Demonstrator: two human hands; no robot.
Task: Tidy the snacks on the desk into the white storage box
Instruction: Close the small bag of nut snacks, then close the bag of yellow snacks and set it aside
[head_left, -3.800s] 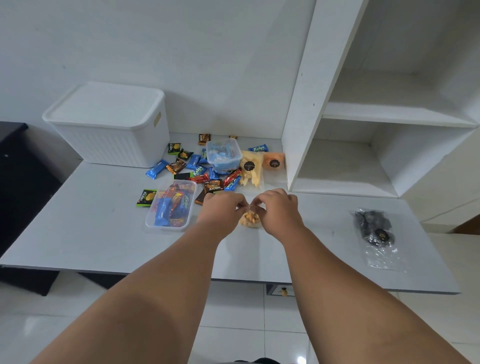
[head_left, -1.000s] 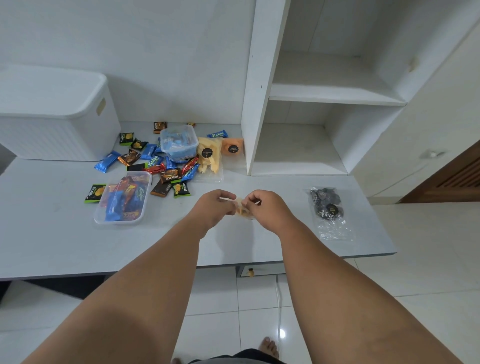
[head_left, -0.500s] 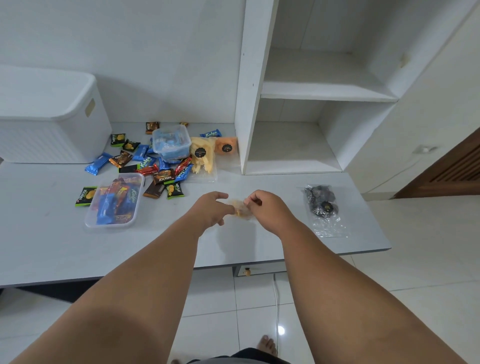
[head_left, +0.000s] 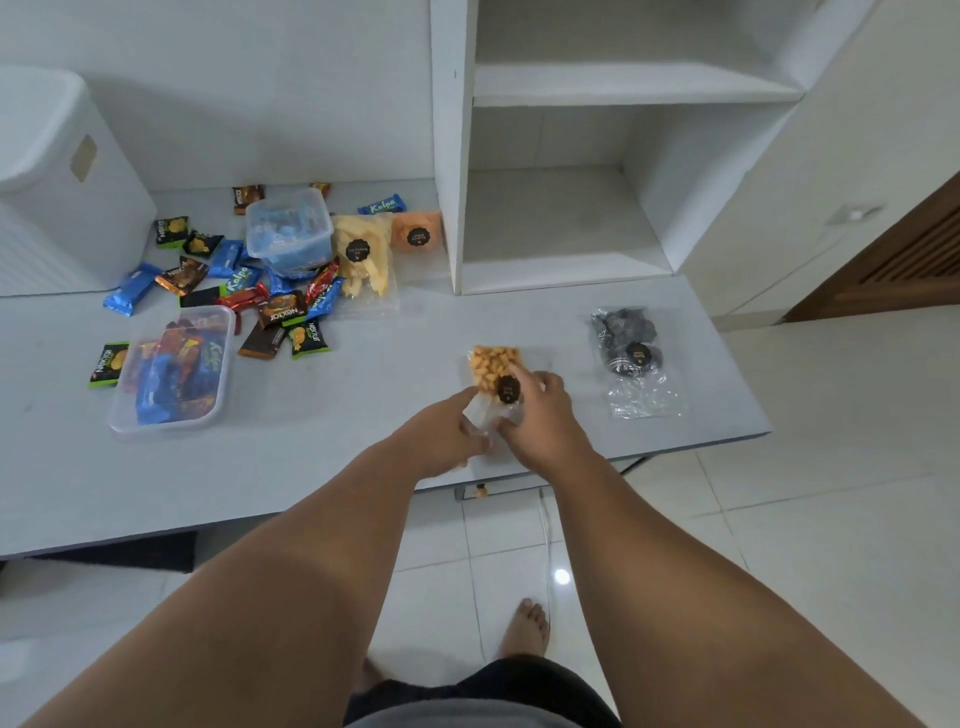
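White desk (head_left: 363, 467) meets a shelf unit (head_left: 452, 156) at the back. Only part of the storage box (head_left: 62, 208) shows, cut off at the left edge. Loose wrappers (head_left: 280, 309) and two clear tubs (head_left: 171, 369) lie left; a dark cookie bag (head_left: 628, 353) right. Between them, the peanut bag (head_left: 493, 371) lies flat, long axis pointing away, its near end pinched by the left hand (head_left: 441, 436) and right hand (head_left: 540, 421).

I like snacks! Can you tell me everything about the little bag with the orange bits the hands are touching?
The bag is clear plastic, packed with small orange-yellow pieces, with a round dark sticker on its front. It lies flat on the grey desk, near the front edge. The left hand pinches its empty clear end, and the right hand rests fingers on it by the sticker.
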